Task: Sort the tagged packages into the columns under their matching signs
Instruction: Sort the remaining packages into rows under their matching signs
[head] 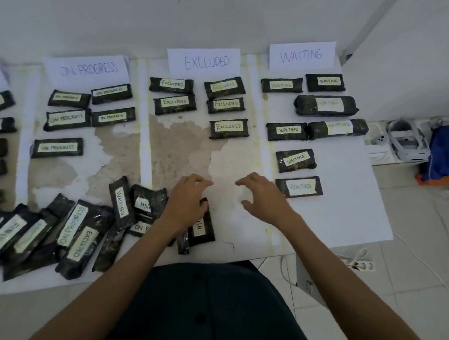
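Two hands apart: left hand (pixel 186 204) rests on a tagged package (pixel 202 229), grip unclear; right hand (pixel 261 196) spread, empty.

packages (pixel 228 128): black wrap, fine greenish speckle, pale green tags with dark lettering, few tags white; signs (pixel 204 62): white paper, blue lettering; table (pixel 343 204): white, irregular tan-brown blotches, yellowish stains along white divider strips (pixel 146 137); bag (pixel 447 156): blue, orange trim; shirt (pixel 208 314): dark teal; floor tiles (pixel 425 250): off-white
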Tool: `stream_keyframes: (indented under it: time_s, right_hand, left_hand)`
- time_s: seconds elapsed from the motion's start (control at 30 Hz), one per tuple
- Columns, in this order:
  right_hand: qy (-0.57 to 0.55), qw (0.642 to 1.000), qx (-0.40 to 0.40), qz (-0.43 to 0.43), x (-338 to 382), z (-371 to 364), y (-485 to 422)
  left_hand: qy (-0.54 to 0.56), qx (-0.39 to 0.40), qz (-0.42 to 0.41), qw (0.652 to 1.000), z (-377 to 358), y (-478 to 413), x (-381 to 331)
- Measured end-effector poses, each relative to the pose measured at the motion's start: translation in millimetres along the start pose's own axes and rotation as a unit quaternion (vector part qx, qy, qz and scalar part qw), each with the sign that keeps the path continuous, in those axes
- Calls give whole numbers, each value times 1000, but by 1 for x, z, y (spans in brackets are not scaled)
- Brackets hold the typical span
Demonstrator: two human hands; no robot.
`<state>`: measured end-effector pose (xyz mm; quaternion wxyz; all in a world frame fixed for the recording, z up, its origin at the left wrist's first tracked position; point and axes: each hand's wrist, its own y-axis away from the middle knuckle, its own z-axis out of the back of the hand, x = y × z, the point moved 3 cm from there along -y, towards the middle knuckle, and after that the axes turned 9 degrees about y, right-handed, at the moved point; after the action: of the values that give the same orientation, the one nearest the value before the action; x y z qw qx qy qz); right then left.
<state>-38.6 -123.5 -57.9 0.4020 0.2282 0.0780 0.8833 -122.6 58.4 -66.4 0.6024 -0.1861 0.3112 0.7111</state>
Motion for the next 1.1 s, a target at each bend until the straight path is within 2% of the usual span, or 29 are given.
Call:
stream_keyframes:
  time_s: [0.07,0.13,0.23,0.33,0.43,0.53,0.6,0.67,0.73,0.8,1.0,1.1]
  right_hand:
    - [-33,997,64,9,30,-14,-8]
    - [9,993,110,41,57,-32,-14]
    - [122,982,114,82,81,-56,-19]
    - [150,981,104,66,87,-66,-21]
    - [84,988,129,1,86,-65,-21]
    - [-97,984,129,-80,82,-55,-19]
    - [-184,973,94,-106,80,-43,-15]
    - [-261,956,59,-122,80,-30,-11]
    - [-311,942,33,-122,86,-15,-10]
    - [-335,936,17,-110,94,-2,-11]
    - [-296,950,-43,-90,111,16,-8]
    - [-200,977,-60,-53,118,18,-5]
  left_hand:
    - [-15,-47,42,998,14,20,18]
    - [-32,-53,66,996,21,38,31]
    - [-59,-19,65,996,16,58,44]
    - [-86,-8,52,995,11,65,49]
    - [-83,-7,53,995,12,64,48]
    - [-58,-12,56,997,17,64,43]
    - [-13,-21,51,998,20,62,39]
    - [120,-17,84,989,25,59,35]
    - [275,-11,139,951,29,55,32]
    - [354,-10,160,921,34,51,29]
    - [409,-35,170,896,40,45,28]
    - [451,-57,188,871,45,45,27]
